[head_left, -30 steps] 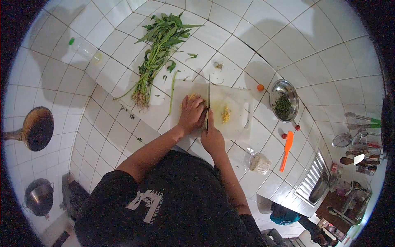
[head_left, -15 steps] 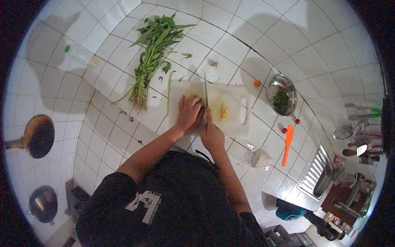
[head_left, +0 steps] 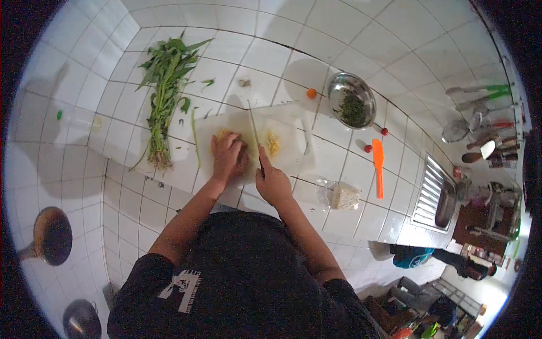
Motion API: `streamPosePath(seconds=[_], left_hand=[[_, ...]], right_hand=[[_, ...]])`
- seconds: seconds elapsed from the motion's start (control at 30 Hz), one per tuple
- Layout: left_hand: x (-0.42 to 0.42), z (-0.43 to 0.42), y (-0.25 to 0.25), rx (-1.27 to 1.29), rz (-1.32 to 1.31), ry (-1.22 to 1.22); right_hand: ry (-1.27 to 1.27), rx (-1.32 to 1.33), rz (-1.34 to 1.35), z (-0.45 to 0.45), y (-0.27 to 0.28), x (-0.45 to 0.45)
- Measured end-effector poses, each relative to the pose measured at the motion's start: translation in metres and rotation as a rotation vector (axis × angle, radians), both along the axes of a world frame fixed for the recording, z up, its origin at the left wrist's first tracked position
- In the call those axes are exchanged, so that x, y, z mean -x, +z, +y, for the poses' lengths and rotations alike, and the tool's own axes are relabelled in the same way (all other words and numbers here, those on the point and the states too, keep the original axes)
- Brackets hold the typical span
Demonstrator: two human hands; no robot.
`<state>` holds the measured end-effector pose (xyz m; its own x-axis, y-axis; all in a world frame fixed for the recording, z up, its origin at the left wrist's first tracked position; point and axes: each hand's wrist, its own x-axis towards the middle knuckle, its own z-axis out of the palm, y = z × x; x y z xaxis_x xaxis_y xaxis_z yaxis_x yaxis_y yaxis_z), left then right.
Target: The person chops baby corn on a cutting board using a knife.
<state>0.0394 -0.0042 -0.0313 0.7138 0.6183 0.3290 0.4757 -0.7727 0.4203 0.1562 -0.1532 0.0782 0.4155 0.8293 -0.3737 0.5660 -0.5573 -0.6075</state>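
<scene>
My left hand (head_left: 227,157) presses down with bent fingers on a yellow food piece (head_left: 222,133) at the left side of the white cutting board (head_left: 289,120). Most of that piece is hidden under the fingers. My right hand (head_left: 274,184) is wrapped round the handle of a knife (head_left: 253,127). Its blade points away from me across the board, just right of my left hand. Finely chopped yellow bits (head_left: 273,144) lie in a small heap to the right of the blade.
A bundle of leafy green stems (head_left: 162,101) lies on the left of the tiled counter. To the right are a metal bowl (head_left: 367,90) with chopped greens, an orange round item (head_left: 311,93), an orange spatula (head_left: 379,164), a plastic-wrapped pale block (head_left: 345,198) and a sink (head_left: 445,204).
The view has turned, so the counter and both hands appear further left. The knife blade now leans, with its tip toward the upper left. Both hands keep their holds.
</scene>
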Motion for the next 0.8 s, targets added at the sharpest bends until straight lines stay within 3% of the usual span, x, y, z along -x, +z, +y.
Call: streamPosePath(seconds=[0.07, 0.17, 0.3, 0.4, 0.6, 0.8], left_hand=[[0.000, -0.002, 0.004, 0.029, 0.060, 0.015], [-0.001, -0.009, 0.038, 0.095, -0.084, 0.033], [-0.004, -0.014, 0.031, 0.044, -0.180, 0.080], [-0.003, -0.014, 0.031, 0.047, -0.112, 0.083], [-0.001, -0.014, 0.034, 0.053, -0.112, 0.075], [-0.002, -0.010, 0.014, 0.010, -0.070, 0.069]], right_hand=[[0.015, -0.004, 0.018, 0.002, 0.003, 0.006], [0.015, 0.049, 0.000, 0.006, 0.004, 0.009], [0.074, -0.038, 0.014, 0.002, 0.003, 0.008], [0.122, -0.087, -0.015, -0.001, -0.007, 0.014], [0.108, 0.044, 0.008, 0.004, 0.001, 0.015], [0.081, 0.016, 0.006, 0.018, -0.008, 0.016]])
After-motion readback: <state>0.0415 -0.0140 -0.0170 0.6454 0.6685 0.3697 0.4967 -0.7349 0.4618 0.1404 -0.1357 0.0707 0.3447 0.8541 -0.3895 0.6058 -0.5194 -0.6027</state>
